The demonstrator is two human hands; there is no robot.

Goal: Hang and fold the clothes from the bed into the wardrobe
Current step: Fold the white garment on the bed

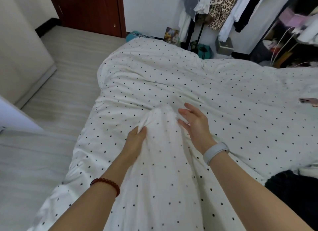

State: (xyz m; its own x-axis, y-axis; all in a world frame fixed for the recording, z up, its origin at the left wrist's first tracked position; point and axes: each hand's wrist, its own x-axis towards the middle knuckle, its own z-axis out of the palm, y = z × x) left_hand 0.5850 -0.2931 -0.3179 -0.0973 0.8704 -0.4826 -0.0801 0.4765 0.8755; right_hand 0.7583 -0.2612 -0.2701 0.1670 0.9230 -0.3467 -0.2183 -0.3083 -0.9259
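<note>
Where the dotted duvet point(189, 86) ends at nine o'clock, pale bare floor point(68, 72) up to the brown door point(89, 8) at eleven. Crowded at one o'clock: hanging clothes point(222, 8), open wardrobe point(292, 33) past the far edge. Left hand point(136, 141) bunching a fold of duvet in curled fingers; right hand point(194, 124) just beside, fingers spread and relaxed, gripping nothing. Dark garment point(296, 193) at four o'clock, well apart from both hands; phone point(308, 101) at three.
</note>
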